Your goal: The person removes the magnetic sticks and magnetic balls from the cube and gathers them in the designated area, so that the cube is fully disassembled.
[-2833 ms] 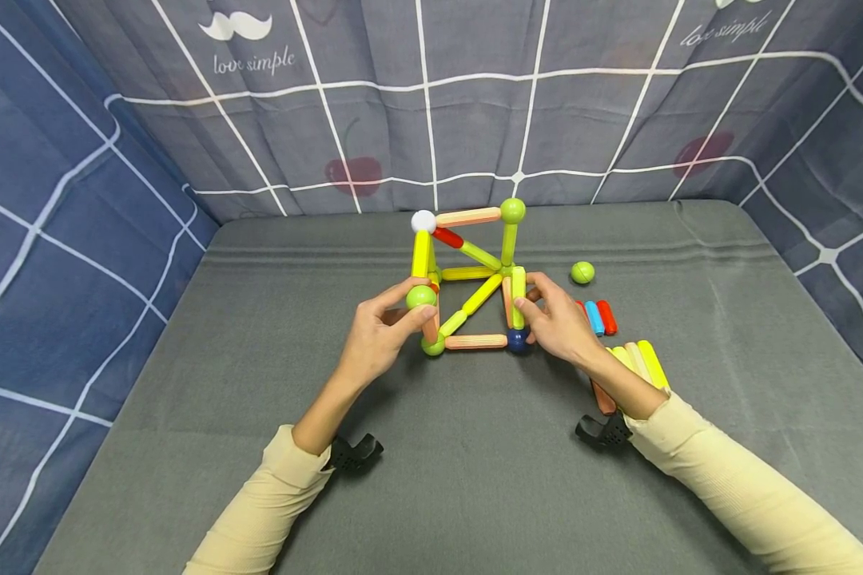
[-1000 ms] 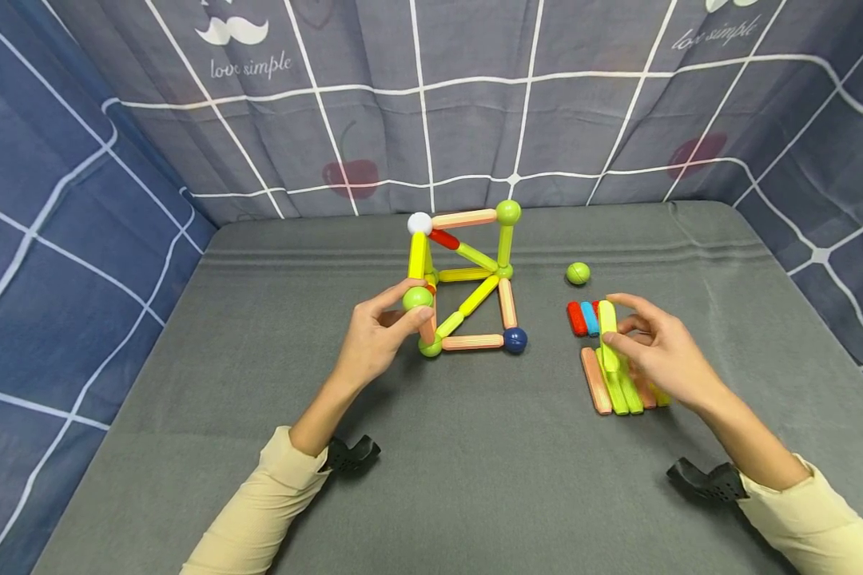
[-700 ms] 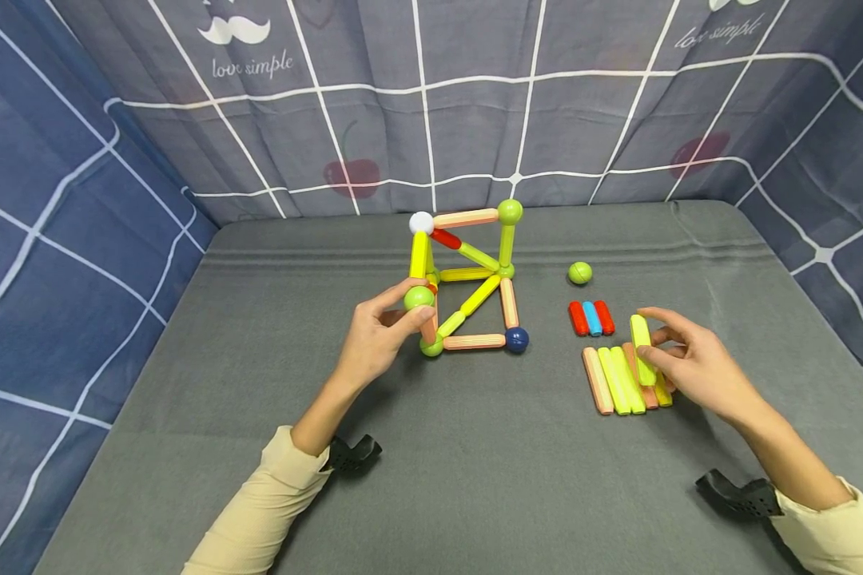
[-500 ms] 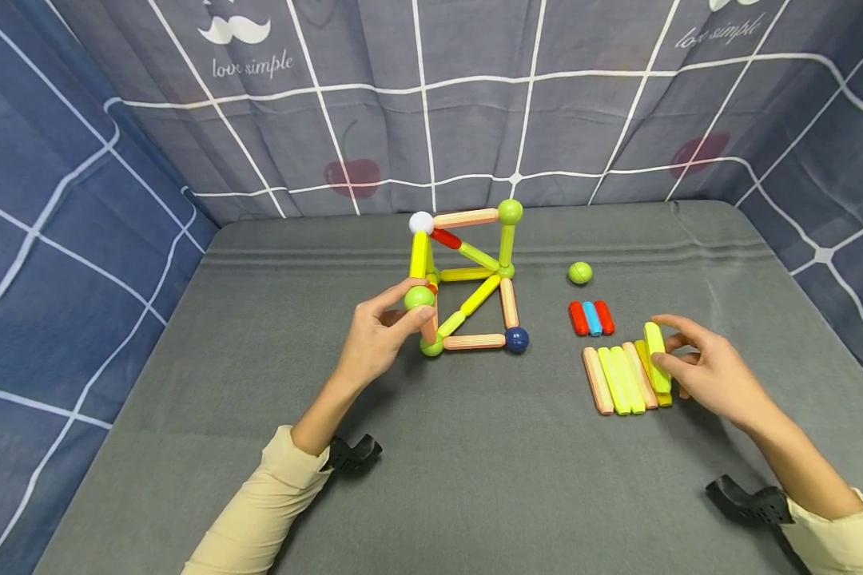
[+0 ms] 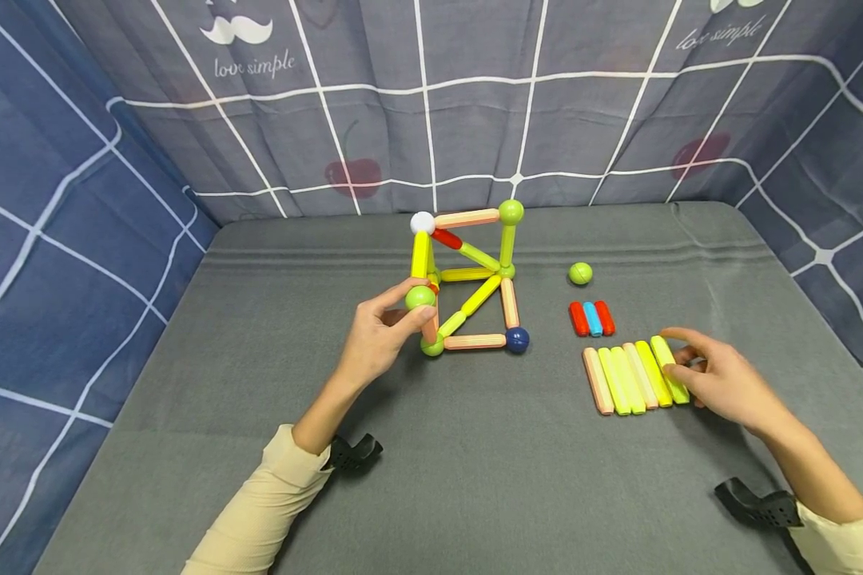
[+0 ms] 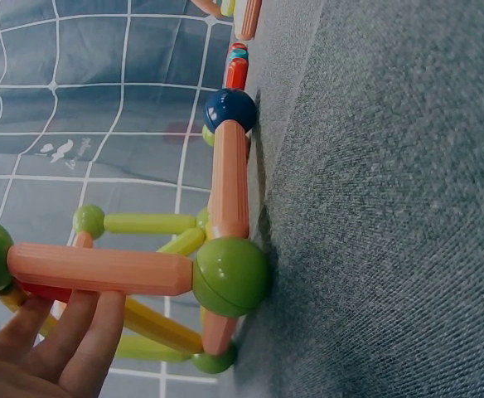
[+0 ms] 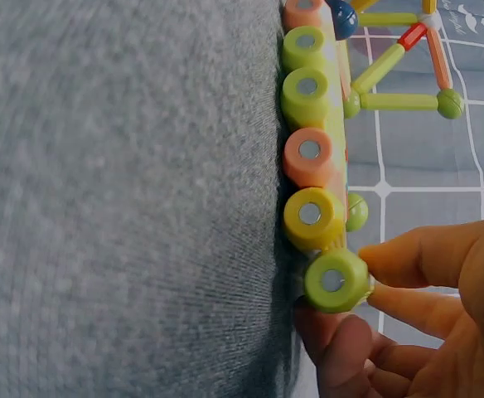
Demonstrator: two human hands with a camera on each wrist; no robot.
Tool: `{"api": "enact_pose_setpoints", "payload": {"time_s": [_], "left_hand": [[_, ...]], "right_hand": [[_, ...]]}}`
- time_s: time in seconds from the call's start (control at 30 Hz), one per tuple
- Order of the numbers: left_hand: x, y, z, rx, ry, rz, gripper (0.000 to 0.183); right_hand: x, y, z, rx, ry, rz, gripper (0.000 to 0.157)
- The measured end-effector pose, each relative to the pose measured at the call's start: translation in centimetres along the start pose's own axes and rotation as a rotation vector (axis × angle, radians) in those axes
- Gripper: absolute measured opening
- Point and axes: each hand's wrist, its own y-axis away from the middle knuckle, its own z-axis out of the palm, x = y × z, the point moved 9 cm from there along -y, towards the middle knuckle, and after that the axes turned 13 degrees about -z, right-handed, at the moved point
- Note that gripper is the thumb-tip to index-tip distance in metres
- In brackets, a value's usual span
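In the head view my left hand (image 5: pixel 375 334) pinches a green ball (image 5: pixel 420 297) on an upper corner of a frame of magnetic sticks and balls. Beneath that ball a salmon stick (image 6: pixel 101 269) runs to a lower green ball (image 6: pixel 232 276). At the frame's near right corner sits a navy ball (image 5: pixel 517 340) with no upright stick on it. My right hand (image 5: pixel 726 383) pinches a yellow-green magnetic stick (image 5: pixel 669 369) between thumb and fingers. That stick lies at the right end of a row of long sticks, beside a yellow one (image 7: pixel 312 217).
A loose green ball (image 5: pixel 580 273) lies right of the frame. Below it are short red sticks (image 5: pixel 578 319) and a blue one (image 5: pixel 593 319). The long stick row begins with a salmon stick (image 5: pixel 598 381). Patterned cloth (image 5: pixel 374 120) hangs behind the grey surface (image 5: pixel 475 479).
My right hand has carried the yellow-green stick from beside the navy ball rightward and down to the end of the row. My left hand stays on the green ball.
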Motion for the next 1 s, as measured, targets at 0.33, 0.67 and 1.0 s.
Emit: {"api": "enact_pose_setpoints", "payload": {"time_s": [0.33,0.67,1.0], "left_hand": [[-0.2,-0.1,0.0,0.010,-0.010,-0.008,0.038],[-0.1,0.0,0.1,0.006,-0.005,-0.012,0.038],[-0.1,0.0,0.1,0.012,-0.012,-0.008,0.039]], "right_hand": [[0.5,0.1,0.3,-0.038,0.026,0.038,0.044],[-2.4,-0.5,-0.8,0.099,0.096,-0.041,0.032],[-8.8,-5.9,3.7,-0.043,-0.141,-0.155,0.030]]}}
